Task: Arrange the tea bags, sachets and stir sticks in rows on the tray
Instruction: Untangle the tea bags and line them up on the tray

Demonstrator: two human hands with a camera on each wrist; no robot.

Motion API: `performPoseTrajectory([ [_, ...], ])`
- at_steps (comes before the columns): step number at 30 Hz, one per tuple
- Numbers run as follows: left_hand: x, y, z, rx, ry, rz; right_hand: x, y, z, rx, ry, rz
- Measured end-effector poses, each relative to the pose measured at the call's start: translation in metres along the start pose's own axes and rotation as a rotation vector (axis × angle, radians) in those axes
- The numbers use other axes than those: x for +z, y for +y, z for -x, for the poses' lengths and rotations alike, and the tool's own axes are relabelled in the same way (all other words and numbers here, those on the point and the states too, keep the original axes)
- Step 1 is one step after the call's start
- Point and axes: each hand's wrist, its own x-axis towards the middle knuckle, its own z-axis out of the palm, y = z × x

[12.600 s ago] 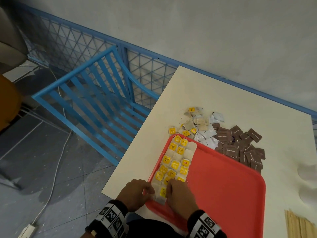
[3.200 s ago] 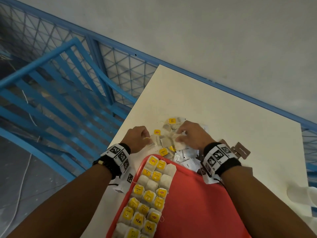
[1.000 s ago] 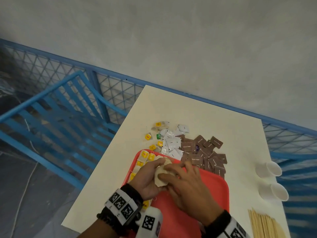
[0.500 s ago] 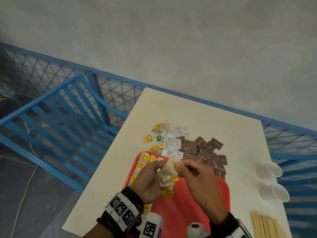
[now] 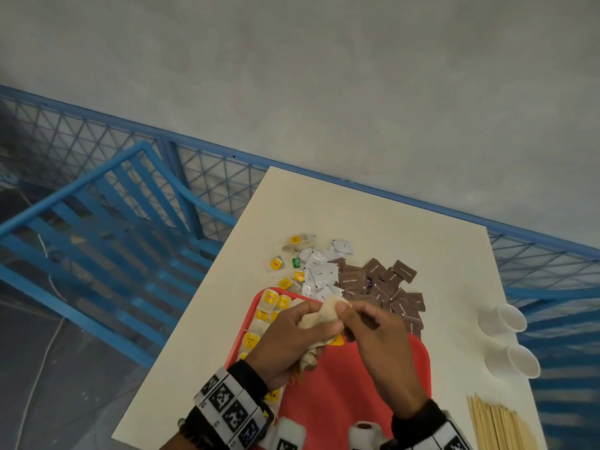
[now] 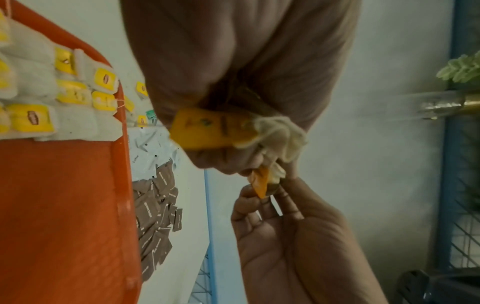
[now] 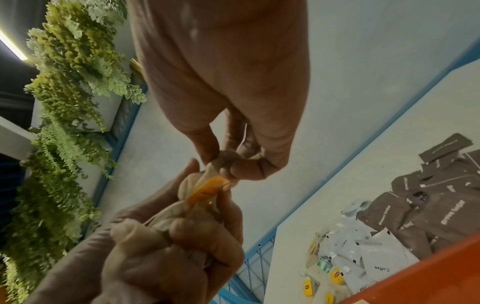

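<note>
**Bunch of tea bags up off the tray**

Since three seconds back, I'm seeing both hands pulled in from the tabletop pile. My left hand (image 5: 292,339) is clutching a bunch of tea bags (image 5: 321,316) above the red tray (image 5: 341,401); my right hand (image 5: 373,332) is pinching one bag's edge. Sachets (image 5: 373,280) are lying on the tabletop (image 5: 373,216), stir sticks (image 5: 500,427) at my right.

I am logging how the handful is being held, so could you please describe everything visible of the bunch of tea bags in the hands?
The bunch of tea bags is a crumpled cluster of soft off-white paper pouches with yellow paper tags on thin strings. The left hand grips it, raised above the red tray. The right hand pinches one pouch at the top of the bunch, beside a yellow tag. How many bags there are cannot be told.
</note>
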Motion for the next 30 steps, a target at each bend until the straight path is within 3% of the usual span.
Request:
performPoseTrajectory([
  [8,0.004,-0.004,-0.005,0.026,0.006,-0.121,0.001,-0.002,0.003,-0.060,0.086,0.056],
  [13,0.000,-0.001,0.001,0.033,-0.058,-0.235,-0.009,-0.016,-0.002,-0.101,0.088,0.046],
  [17,-0.007,0.002,0.007,-0.084,-0.095,-0.143,-0.016,-0.023,-0.005,-0.125,0.030,0.042],
  [23,-0.019,0.009,0.015,-0.099,-0.141,-0.090,-0.014,-0.011,-0.011,-0.164,-0.014,0.165],
  [26,-0.030,0.014,0.020,-0.094,-0.218,0.031,-0.020,-0.004,-0.013,-0.194,0.006,0.278],
  [30,-0.033,0.016,0.025,-0.149,-0.385,0.030,-0.021,-0.010,-0.010,-0.269,-0.099,0.451],
])
